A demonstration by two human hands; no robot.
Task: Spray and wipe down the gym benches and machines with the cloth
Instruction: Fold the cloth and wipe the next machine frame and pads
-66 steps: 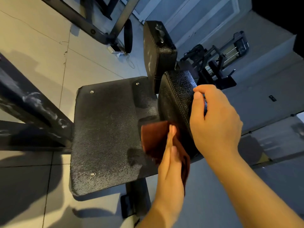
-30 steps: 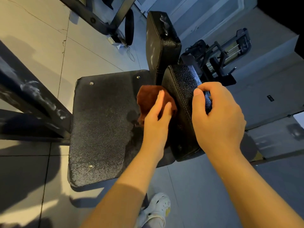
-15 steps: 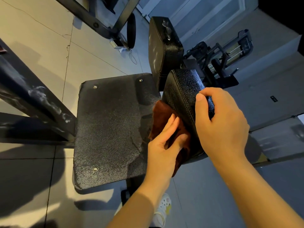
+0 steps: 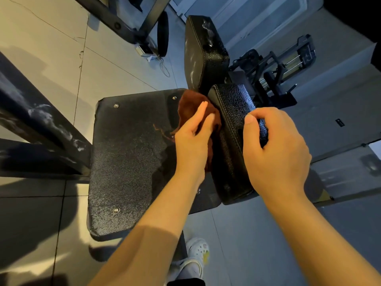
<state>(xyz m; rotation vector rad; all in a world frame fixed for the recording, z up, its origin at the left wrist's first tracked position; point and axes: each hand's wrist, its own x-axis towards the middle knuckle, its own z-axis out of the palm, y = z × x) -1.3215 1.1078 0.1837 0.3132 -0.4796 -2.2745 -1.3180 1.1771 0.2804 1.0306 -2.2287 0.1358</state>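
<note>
cloth (image 4: 192, 109) brown, bunched against left face of near pad (image 4: 233, 137), over seat plate (image 4: 132, 157) | my left hand (image 4: 192, 139) presses it, fingers straight | my right hand (image 4: 274, 149) grips pad's top edge, fingers curled over

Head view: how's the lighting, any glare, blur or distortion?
Head view: warm low light on the floor at left, cool blue at right; long hard shadows; sheen on the near pad and on the seat plate; wide-angle bending at the edges; left hand and cloth fairly sharp.
</note>
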